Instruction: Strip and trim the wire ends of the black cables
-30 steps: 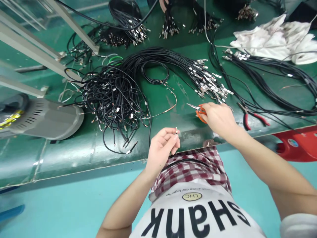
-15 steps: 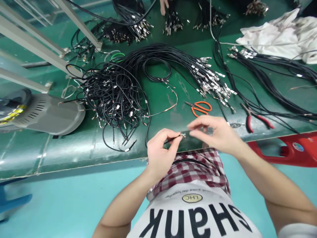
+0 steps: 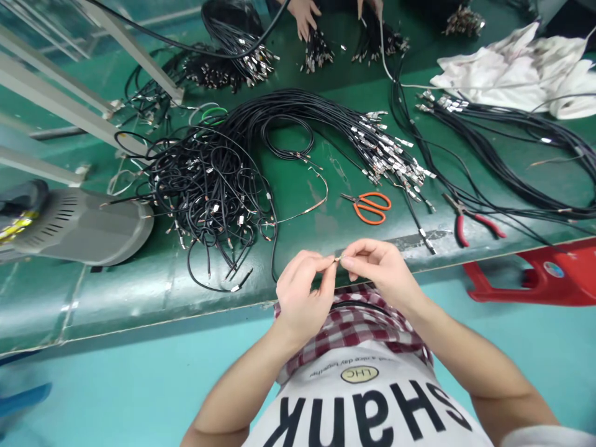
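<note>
My left hand (image 3: pixel 305 288) pinches a black cable close to its stripped end (image 3: pixel 338 259), just above the front edge of the green table. Thumb and forefinger of my right hand (image 3: pixel 377 270) close on the fine wires at that same end, so the fingertips of both hands almost meet. Most of the held cable is hidden by my left hand. Orange-handled scissors (image 3: pixel 372 207) lie on the table beyond my right hand. A large bundle of black cables (image 3: pixel 288 102) arches behind, its tangled part (image 3: pixel 214 186) to the left and its pale-tagged ends (image 3: pixel 391 149) to the right.
Red-handled pliers (image 3: pixel 470 220) lie at right, near more black cables (image 3: pixel 507 158) and white cloths (image 3: pixel 498 71). A grey machine (image 3: pixel 93 217) and metal posts stand left. Across the table are another person's hands (image 3: pixel 305 15) over cable bundles. A red stool (image 3: pixel 554 273) stands below the table edge.
My right hand has moved left to the cable end and closed its fingers on the wires. My left hand keeps its pinch. The view has shifted slightly. The other person's hand shows more.
</note>
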Motion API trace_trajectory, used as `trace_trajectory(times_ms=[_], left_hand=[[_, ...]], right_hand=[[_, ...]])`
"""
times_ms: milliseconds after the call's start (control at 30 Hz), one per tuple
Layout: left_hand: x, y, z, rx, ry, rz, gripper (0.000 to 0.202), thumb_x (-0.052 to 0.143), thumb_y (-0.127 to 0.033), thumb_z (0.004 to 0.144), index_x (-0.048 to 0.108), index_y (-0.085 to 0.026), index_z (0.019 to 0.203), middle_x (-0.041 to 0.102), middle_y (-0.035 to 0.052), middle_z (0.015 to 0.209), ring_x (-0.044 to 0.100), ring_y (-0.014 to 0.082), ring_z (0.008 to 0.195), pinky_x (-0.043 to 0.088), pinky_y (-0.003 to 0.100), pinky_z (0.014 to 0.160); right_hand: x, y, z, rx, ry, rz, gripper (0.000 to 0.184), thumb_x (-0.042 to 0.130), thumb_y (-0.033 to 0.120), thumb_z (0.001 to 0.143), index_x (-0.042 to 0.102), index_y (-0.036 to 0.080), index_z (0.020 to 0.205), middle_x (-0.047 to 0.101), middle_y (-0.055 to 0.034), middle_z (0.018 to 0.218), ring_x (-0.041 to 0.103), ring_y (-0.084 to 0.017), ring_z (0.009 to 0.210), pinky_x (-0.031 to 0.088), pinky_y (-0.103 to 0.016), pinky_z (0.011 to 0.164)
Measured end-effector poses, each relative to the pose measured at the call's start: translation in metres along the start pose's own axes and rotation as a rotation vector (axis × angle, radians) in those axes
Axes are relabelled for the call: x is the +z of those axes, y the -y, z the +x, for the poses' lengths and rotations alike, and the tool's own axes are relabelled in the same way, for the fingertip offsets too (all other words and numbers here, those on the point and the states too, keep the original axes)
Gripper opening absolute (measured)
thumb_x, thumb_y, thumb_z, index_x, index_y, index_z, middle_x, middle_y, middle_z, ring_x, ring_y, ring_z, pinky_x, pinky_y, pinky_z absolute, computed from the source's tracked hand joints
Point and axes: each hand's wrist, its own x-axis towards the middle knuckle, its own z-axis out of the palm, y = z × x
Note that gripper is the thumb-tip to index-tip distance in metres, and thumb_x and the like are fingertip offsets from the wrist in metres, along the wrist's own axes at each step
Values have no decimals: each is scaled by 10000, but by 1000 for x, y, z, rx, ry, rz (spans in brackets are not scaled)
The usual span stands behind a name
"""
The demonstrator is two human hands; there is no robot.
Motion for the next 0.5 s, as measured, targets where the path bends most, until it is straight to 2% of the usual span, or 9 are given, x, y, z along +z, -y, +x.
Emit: trace_trajectory(times_ms=[133, 233, 333, 500], left_hand=[[3, 8, -7, 106, -8, 94, 185, 677, -21, 805, 622, -163, 909, 682, 33, 812, 649, 141, 753, 541, 271, 692], [7, 11, -9, 107, -34, 86, 170, 660, -26, 819, 620, -162, 913, 670, 29, 806, 632, 123, 731, 536, 240, 668], [10, 10, -10, 69, -63, 45, 161, 654, -23, 828, 630, -157, 913, 647, 16, 790, 593, 94, 694, 511, 199, 629], [15, 10, -12, 54, -50, 15, 199, 700, -1, 796, 634, -147, 915, 627, 11, 783, 555, 78, 672, 472, 181, 600]], right_hand=[[9, -10, -2, 98, -8, 181, 192, 860, 282, 744, 724, 160, 801, 601, 30, 650, 504, -30, 548, 404, -127, 524], [16, -18, -6, 121, -50, 248, 204, 852, 294, 760, 706, 152, 770, 552, 38, 589, 472, -26, 523, 361, -122, 503], [18, -22, -9, 76, -57, 256, 208, 851, 284, 764, 691, 155, 799, 569, 32, 648, 475, -28, 540, 380, -132, 517], [12, -22, -6, -3, -19, 205, 232, 822, 278, 805, 692, 188, 974, 559, 29, 761, 469, -25, 590, 382, -129, 529]])
